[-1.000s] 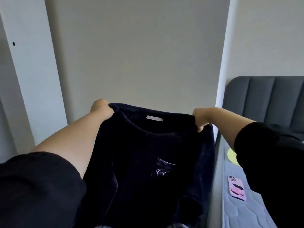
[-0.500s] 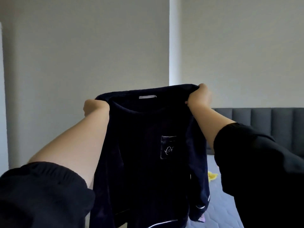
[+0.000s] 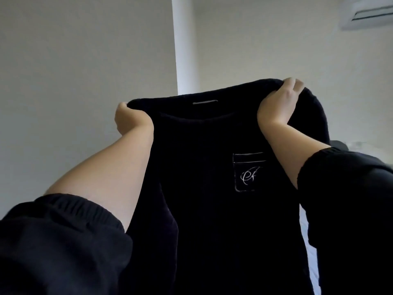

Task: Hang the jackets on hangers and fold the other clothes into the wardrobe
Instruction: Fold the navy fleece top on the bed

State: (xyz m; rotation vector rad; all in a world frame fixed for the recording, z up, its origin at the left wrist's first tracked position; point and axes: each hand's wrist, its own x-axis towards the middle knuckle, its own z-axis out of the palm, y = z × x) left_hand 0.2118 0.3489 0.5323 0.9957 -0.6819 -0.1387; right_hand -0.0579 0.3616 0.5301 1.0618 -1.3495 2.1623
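Head view: left hand (image 3: 129, 120) and right hand (image 3: 278, 103) are gripping the dark top (image 3: 212, 188) by its shoulders, likely needing folding next

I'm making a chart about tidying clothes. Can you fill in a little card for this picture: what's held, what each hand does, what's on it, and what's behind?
Item: dark top, held up in the air and spread out, not folded
Left hand: grips one shoulder of the top
Right hand: grips the other shoulder, a bit higher
Chest pocket: pale stitched edge with a curly white emblem
Neck label: small pale strip inside the collar
Behind: plain wall, white pillar, air conditioner at top right
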